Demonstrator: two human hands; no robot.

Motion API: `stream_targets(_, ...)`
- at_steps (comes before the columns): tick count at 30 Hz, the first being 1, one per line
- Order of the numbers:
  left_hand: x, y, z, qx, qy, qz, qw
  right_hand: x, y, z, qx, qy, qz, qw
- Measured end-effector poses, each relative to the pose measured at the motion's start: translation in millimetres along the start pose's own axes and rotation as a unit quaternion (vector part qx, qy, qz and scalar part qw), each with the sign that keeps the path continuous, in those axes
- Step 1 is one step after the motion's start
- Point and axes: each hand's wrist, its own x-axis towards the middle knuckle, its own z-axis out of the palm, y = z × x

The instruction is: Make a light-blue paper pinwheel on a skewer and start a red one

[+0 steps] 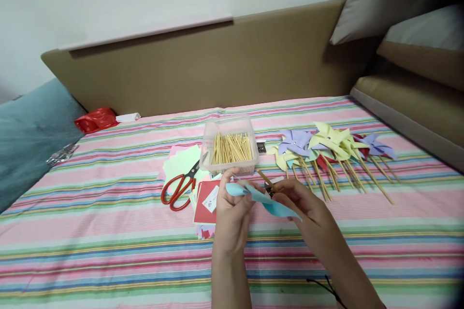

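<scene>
My left hand (232, 207) pinches a light blue paper pinwheel (279, 208), whose folded blades spread to the right. A thin wooden stick (266, 179) is in the fingers of my right hand (297, 200), held just behind the blue paper. Where stick and paper meet is hidden by the fingers and the blades. Beyond my hands stands a clear plastic box (229, 152) with many short wooden sticks in it. Red-handled scissors (180, 188) lie left of my left hand, near a stack of square paper (205, 204) with red on top.
On the right lie several pinwheels on sticks (329, 142) in yellow, purple and red. Pale green sheets (181, 164) are under the scissors. A red plastic bag (97, 119) sits at the far left. The striped cloth (108, 251) spreads below, with a brown padded board (217, 63) behind.
</scene>
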Motion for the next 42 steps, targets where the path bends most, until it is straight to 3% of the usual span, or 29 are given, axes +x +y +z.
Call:
stream_targets(7, 5, -16, 15, -0.034, 0.014, 0.014, 0.999, -8, -19, -10, -0.053, 0.052, -0.114, 0.991)
stream_targets(18, 2, -13, 28, -0.024, 0.034, 0.029, 0.999, -13, -25, -17, -0.132, 0.069, -0.239, 0.959)
stream_targets(42, 1, -12, 24, -0.022, 0.096, 0.035, 0.995, -16, -28, -16, -0.167, 0.051, -0.273, 0.946)
